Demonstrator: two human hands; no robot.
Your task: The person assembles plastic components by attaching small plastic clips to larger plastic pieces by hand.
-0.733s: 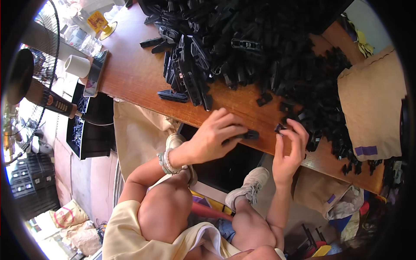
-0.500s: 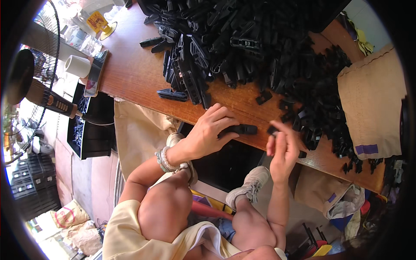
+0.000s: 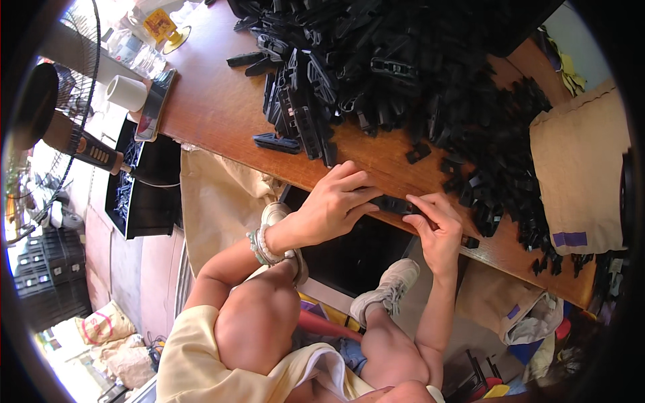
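My left hand [image 3: 336, 205], with pale bead bracelets on its wrist, is closed round one end of a long black plastic part [image 3: 392, 203] at the table's front edge. The part lies roughly level between my two hands. At its right end, the thumb and fingers of my right hand [image 3: 440, 228] pinch a small black piece, mostly covered by the fingertips. Just beyond my hands, a big heap of long black plastic parts [image 3: 376, 101] covers the wooden table [image 3: 201, 107]. Smaller black pieces [image 3: 497, 168] are heaped to the right, and one loose part [image 3: 276, 143] lies nearer my left hand.
A brown cloth [image 3: 578, 181] hangs over the table's right side. Under the front edge is a dark bin [image 3: 356, 258]. On the left are a fan [image 3: 101, 151], a phone [image 3: 158, 104], a white roll [image 3: 126, 93] and a black crate [image 3: 151, 195] of small parts.
My right hand, which was apart with a small dark piece in its fingers, has come left and closed at the right end of the long part. My left hand keeps its hold.
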